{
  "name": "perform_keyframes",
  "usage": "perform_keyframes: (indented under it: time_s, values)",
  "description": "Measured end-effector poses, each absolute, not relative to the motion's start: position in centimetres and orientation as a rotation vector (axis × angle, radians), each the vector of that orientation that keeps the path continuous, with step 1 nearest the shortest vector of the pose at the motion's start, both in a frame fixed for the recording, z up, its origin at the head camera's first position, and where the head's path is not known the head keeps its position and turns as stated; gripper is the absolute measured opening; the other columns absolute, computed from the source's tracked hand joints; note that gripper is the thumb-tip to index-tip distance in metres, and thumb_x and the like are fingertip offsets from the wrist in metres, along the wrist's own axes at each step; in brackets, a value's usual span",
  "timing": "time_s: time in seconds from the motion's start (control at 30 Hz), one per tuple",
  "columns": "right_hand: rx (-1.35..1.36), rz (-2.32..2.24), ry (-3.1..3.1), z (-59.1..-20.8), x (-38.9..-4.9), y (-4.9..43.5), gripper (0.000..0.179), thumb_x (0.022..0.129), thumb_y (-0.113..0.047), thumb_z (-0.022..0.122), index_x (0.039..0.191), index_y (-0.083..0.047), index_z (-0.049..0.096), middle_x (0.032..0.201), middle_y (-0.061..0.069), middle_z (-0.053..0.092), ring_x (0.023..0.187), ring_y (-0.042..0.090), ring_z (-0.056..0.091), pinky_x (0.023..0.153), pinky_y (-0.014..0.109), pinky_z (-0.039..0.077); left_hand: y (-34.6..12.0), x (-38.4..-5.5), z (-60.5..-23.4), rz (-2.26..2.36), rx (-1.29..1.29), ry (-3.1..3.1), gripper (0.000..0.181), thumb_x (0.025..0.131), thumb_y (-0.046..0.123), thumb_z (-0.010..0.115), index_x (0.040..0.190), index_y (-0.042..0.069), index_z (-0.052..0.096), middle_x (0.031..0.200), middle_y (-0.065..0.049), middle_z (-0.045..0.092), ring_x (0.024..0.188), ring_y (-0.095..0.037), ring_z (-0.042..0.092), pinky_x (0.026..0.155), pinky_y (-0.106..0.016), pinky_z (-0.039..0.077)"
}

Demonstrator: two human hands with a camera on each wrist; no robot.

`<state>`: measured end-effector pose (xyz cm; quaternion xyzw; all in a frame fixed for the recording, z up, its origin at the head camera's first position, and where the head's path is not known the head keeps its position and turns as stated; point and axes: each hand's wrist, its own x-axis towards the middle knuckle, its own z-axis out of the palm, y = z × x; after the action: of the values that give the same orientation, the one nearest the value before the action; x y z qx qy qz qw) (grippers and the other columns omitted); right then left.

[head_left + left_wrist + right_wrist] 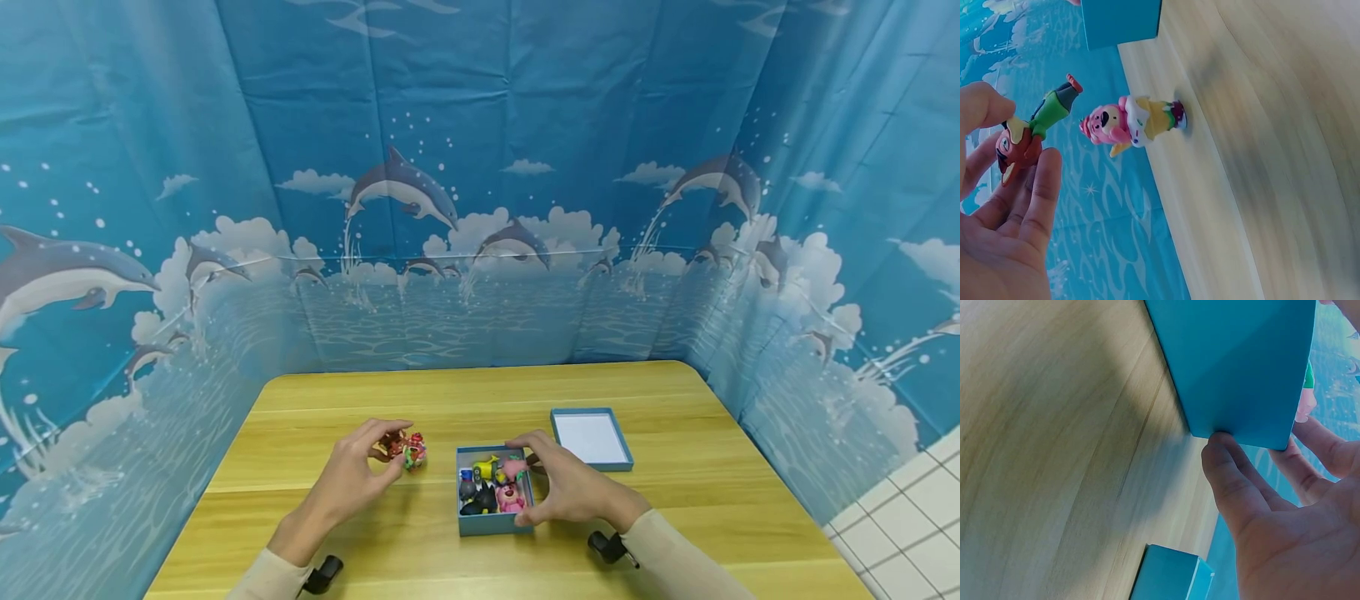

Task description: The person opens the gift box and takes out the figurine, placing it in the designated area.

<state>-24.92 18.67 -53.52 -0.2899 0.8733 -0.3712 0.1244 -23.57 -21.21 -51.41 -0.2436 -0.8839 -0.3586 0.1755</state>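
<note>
Between thumb and fingers, my left hand (356, 467) pinches a fox figurine (1035, 134) by its head. The figurine has a green top and dark trousers, and hangs tilted just above the table. Close by stands a pink bear figurine (1110, 122) on a cone-shaped base; the two look apart in the left wrist view. My right hand (570, 483) grips the blue box (491, 525) by its right side, thumb at the near corner and fingers at the far one. Inside lie several toy figurines, among them a pink bear (511, 498), a black one (480, 500) and a yellow one (486, 468).
A blue box lid (592, 437) with a white inside lies upturned behind the right hand. Everything stands on a wooden table (337, 392). Dolphin-printed curtains (450, 317) hang behind it and along both sides.
</note>
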Motion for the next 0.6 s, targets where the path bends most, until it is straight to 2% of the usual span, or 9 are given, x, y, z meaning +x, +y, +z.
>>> perform_keyframes:
  time_s: [0.27,0.6]
  values:
    - [-0.832,-1.097,2.533,-53.4,-24.9,18.6,0.111,0.089,-0.054,0.102,0.175,-0.012,0.043,0.166,0.012,0.052,0.152,0.041,0.063,0.125,0.068,0.057,-22.0,-23.9,-51.7,-0.99,-0.637,-2.544,0.058,0.098,0.003,0.087,0.153,0.017,0.074,0.14,-0.003,0.08,0.118,-0.022,0.08,0.089,-0.03,0.071]
    - [-0.813,-1.115,2.524,-53.3,-24.9,18.6,0.11,0.089,-0.05,0.103,0.174,-0.013,0.044,0.167,0.012,0.051,0.153,0.043,0.062,0.127,0.069,0.055,-22.9,-24.6,-52.7,-0.934,-0.583,-2.584,0.056,0.098,0.001,0.087,0.151,0.012,0.074,0.139,-0.007,0.081,0.119,-0.024,0.08,0.089,-0.03,0.07]
